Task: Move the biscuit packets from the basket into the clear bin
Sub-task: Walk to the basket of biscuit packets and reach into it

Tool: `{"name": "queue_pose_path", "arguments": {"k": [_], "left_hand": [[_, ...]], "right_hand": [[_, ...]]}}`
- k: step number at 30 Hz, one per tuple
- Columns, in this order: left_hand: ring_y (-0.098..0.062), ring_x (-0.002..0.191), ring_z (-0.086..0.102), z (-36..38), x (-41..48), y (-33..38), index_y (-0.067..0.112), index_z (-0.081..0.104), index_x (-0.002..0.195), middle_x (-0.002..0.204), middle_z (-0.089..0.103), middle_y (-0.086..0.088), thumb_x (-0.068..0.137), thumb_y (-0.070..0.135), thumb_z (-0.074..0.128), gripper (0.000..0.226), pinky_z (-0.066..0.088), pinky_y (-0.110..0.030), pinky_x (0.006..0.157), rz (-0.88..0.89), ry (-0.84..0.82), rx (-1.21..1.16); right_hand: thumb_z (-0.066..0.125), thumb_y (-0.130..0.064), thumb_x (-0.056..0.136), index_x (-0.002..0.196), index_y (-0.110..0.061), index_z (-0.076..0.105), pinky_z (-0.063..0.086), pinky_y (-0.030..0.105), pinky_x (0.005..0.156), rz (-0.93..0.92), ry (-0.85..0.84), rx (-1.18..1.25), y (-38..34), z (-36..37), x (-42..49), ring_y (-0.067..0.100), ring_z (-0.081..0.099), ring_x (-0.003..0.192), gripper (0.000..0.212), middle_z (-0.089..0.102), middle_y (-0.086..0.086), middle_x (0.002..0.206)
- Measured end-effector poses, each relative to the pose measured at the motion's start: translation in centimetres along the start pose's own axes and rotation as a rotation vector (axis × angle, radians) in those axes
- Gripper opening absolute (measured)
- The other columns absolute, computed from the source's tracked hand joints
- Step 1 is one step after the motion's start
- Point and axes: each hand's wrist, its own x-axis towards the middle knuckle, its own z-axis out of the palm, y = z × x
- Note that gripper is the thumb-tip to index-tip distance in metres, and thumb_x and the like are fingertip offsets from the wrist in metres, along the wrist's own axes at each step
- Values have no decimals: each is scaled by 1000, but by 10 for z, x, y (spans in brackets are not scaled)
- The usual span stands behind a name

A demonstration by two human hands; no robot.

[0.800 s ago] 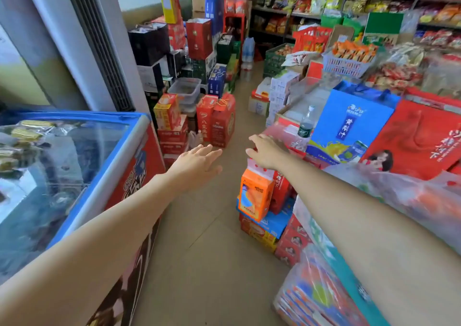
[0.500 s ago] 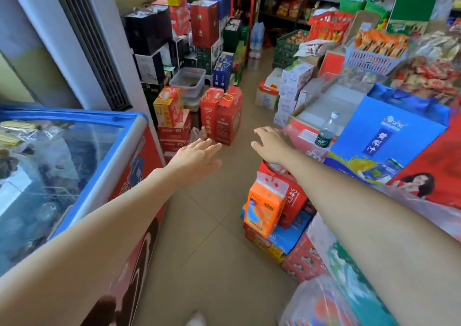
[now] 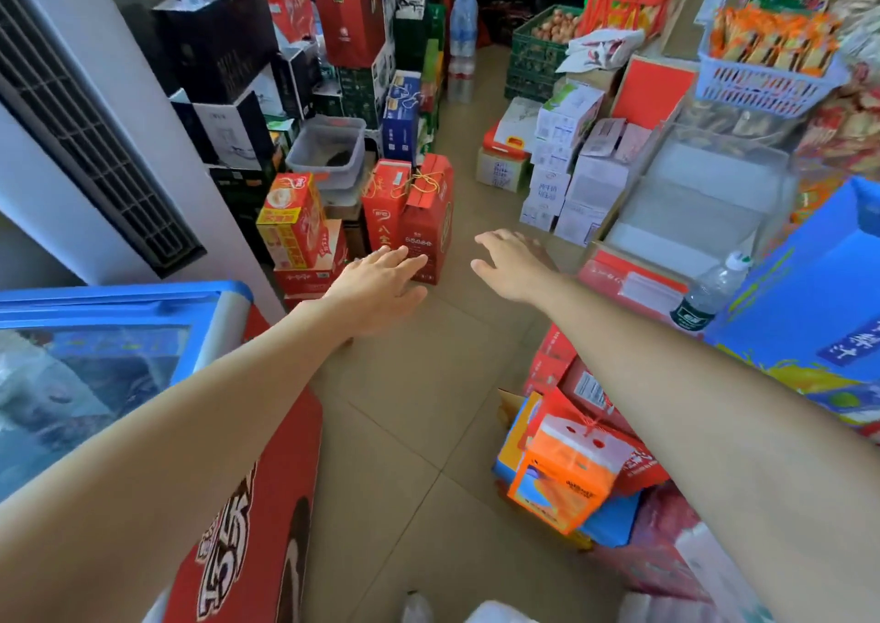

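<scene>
Our left hand (image 3: 381,284) and right hand (image 3: 512,265) are spread flat and hold nothing, so we should step close to the basket (image 3: 762,86) in the upper right, where the packets (image 3: 771,43) sit, before we grab.

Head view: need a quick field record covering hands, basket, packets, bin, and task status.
left hand: open, holds nothing, stretched out above the floor
right hand: open, holds nothing, beside the left
basket: pale lattice plastic, upper right, out of both hands' touch
biscuit packets: orange, all in the basket
clear bin: just below the basket, no packets seen inside
water bottle: upright, right of the right hand
freezer: blue-rimmed, at left
status: no packet moved yet
</scene>
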Motion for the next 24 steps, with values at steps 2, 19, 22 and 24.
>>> {"name": "queue_pose_path", "arguments": {"k": [2,19,22,24], "left_hand": [[-22,149,3,-5,30,-13,29,13,153,162,9,-1,102,46,30,57,10,-45,118,12,-15,-4],[-23,149,5,-58,307,-73,30,14,153,161,10,-1,101,46,32,57,12,-46,117,70,-32,1],[-24,149,5,-70,351,-82,29,15,153,161,10,-1,101,46,31,57,12,-47,117,91,-35,-2],[-24,148,6,-78,381,-88,29,16,153,161,12,-2,101,46,31,57,13,-47,118,110,-32,3]], "right_hand": [[41,-34,100,143,-14,40,26,42,110,17,-10,4,4,1,29,30,37,135,47,40,11,148],[40,-34,101,145,-14,38,30,43,107,91,-36,-39,90,-24,287,31,39,134,49,41,12,147],[38,-36,101,146,-14,35,28,43,109,97,-64,-50,105,-32,329,31,37,135,50,39,12,149],[38,-36,102,147,-14,34,27,43,110,112,-70,-44,115,-38,357,31,36,136,50,38,11,150]]}}
